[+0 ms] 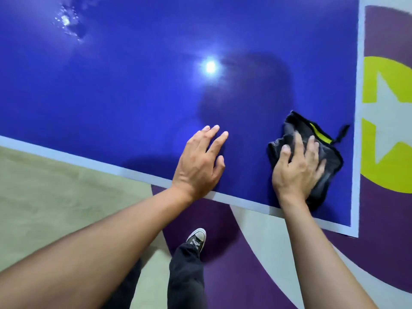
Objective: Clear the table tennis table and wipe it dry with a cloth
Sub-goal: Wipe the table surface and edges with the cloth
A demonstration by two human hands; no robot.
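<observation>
Head: right hand (296, 169), fingers (311, 143) spread, presses cloth (295, 124) near table (133, 90) corner; left hand (198, 162) flat.

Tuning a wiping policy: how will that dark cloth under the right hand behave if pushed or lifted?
Likely floppy: the cloth lies crumpled in folds under the right hand, so it would sag if lifted. Probably light, since it looks thin. Pushed, it should slide easily on the glossy table, though it may bunch up.

One table (133, 85), one cloth (294, 127), two hands (200, 161) (296, 168)
</observation>
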